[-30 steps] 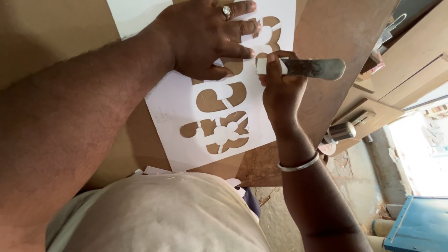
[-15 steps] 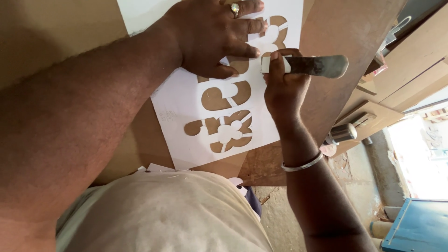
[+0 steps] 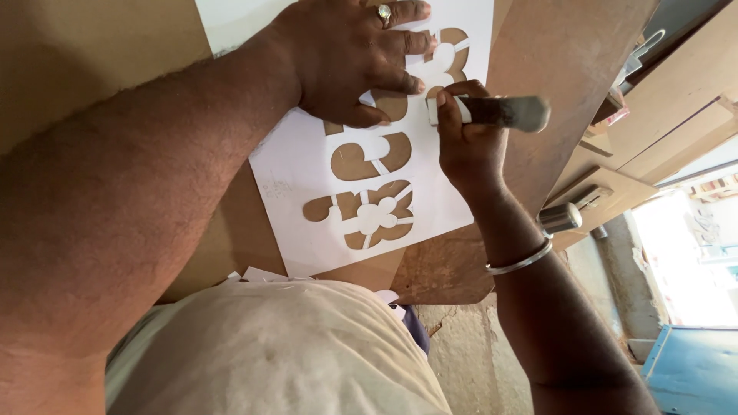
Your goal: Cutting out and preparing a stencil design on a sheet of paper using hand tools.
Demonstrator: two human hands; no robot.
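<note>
Closest to the camera is the person's own light, cream-coloured shirt front, filling the bottom of the view, with a few white paper scraps lying at its upper edge. Just beyond them a white paper stencil sheet lies flat on a brown wooden board, with rounded shapes and a flower-like pattern cut out of it so the brown shows through the openings. The left hand comes in over a long forearm from the left and presses palm down on the upper part of the sheet, fingers spread flat across the cutouts, a ring on one finger; it grips nothing, only pins the paper. Right beside it, almost touching its fingertips, the right hand is curled tightly around the handle of a cutting tool, its pale tip meeting the sheet near the upper cutouts; the exact blade is too small to make out. A thin silver bangle sits on that wrist. Farther off to the right, past the board's edge, a small metal cylinder rests on stacked wooden panels, and a blue box stands on the floor in bright light.
</note>
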